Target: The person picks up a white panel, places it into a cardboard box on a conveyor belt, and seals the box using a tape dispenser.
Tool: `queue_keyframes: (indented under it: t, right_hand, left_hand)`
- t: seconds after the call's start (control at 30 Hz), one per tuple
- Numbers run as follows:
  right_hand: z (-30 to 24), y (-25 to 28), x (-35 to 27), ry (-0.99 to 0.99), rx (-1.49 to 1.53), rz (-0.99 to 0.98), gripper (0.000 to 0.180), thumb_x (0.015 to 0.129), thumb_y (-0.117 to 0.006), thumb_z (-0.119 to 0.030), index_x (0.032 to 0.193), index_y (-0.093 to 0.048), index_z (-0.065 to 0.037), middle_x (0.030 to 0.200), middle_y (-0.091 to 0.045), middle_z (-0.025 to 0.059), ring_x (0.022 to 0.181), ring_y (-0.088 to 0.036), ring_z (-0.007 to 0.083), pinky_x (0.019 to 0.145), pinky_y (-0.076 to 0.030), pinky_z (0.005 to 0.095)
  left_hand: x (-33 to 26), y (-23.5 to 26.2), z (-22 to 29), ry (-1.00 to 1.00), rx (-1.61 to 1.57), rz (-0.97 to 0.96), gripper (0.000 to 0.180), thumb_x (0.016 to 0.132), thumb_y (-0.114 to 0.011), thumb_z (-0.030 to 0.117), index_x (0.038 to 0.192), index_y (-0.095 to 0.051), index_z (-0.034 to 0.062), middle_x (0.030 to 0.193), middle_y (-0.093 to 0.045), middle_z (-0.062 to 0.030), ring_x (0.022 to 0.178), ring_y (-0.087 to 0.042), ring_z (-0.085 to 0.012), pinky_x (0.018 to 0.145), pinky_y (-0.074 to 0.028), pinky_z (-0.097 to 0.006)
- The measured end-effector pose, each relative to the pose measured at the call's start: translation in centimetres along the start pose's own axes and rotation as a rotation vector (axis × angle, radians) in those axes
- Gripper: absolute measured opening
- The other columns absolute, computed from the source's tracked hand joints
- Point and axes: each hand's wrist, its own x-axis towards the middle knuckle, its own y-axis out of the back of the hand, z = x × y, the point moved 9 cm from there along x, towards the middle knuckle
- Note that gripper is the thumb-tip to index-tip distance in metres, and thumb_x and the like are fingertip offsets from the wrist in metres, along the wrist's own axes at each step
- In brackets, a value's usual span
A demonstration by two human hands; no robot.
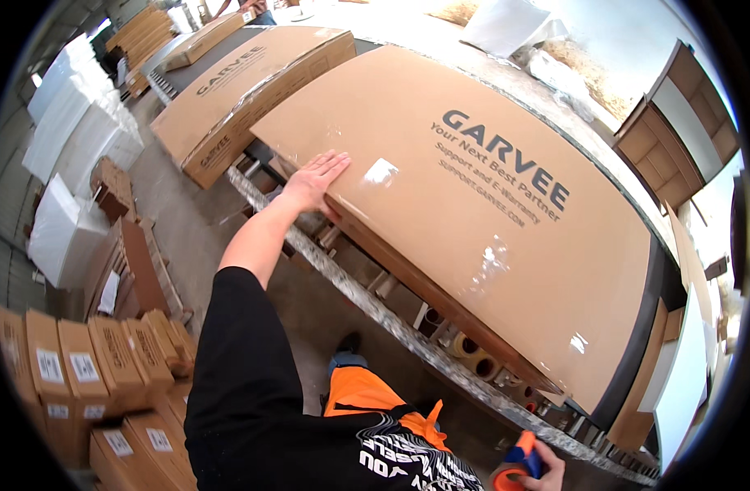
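Observation:
A large flat cardboard box (391,225) with dark print lies across a roller conveyor in front of me. Strips of clear tape shine on its top. My left hand (314,182) rests on the near left edge of this box, its fingers stretched flat over the top; the thumb side is partly hidden. Low at the right, my right hand (548,473) grips an orange and blue tape dispenser (525,455), held apart from the box on the near side of the conveyor. Part of that hand is cut off by the picture's lower edge.
A second printed box (252,86) sits farther left on the conveyor. The conveyor's speckled near rail (354,299) runs between me and the box. Upright cartons (88,368) stand at lower left, white foam stacks (72,221) behind them. Tape rolls (473,352) lie beneath the conveyor.

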Motion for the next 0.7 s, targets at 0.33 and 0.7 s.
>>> queue_keyframes:
  t: [0.33, 0.7]
  right_hand:
    - [-17.3, -8.3, 8.9, 0.319, 0.688, 0.522, 0.097, 0.060, -0.077, -0.020, 0.144, -0.037, 0.009, 0.127, -0.059, 0.0212, 0.104, -0.066, 0.0302, 0.094, -0.053, 0.0413]
    - [-18.6, -1.0, 28.7, 0.399, 0.587, 0.697, 0.056, 0.088, -0.066, -0.019, 0.136, -0.050, 0.006, 0.131, -0.058, 0.0112, 0.121, -0.054, 0.0156, 0.106, -0.039, 0.0280]
  left_hand:
    - [1.0, 0.5, -15.6, -0.193, 0.007, 0.066, 0.120, 0.039, -0.093, 0.036, 0.145, -0.042, 0.0115, 0.151, -0.042, -0.0106, 0.142, -0.035, -0.0342, 0.118, -0.031, -0.045]
    - [-2.5, 4.7, 1.8, 0.028, -0.263, 0.223, 0.100, 0.071, -0.086, 0.032, 0.149, -0.033, -0.0007, 0.157, -0.022, -0.0281, 0.146, -0.015, -0.0496, 0.119, -0.014, -0.059]
